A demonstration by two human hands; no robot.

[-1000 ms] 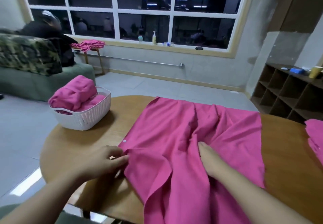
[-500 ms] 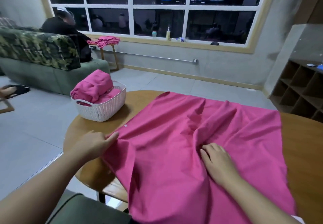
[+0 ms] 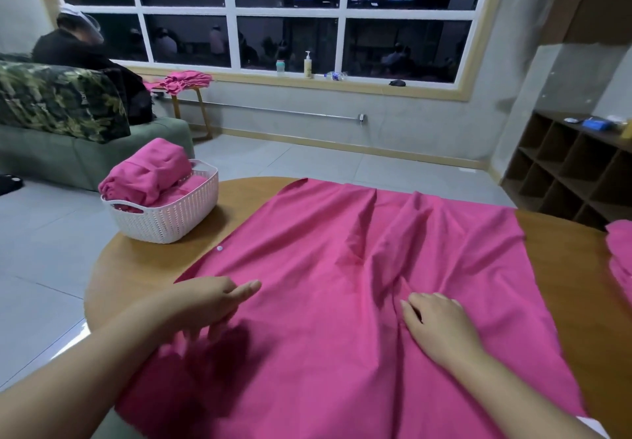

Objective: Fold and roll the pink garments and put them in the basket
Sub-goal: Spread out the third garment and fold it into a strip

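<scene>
On the wooden table I see the pink garment spread flatter than a second ago. My left hand has let go of its edge and hovers above, fingers loose, though blurred. My right hand presses flat. At ten o'clock, the basket holds rolled pink garments.

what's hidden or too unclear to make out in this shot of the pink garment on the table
Head view only:
- Left hand: fingertips motion-blurred.
- Spread pink garment: near hem cut off by the bottom edge.
- Second pink cloth: cut off by the right edge.
- White woven plastic basket: lower contents hidden by its wall.
</scene>
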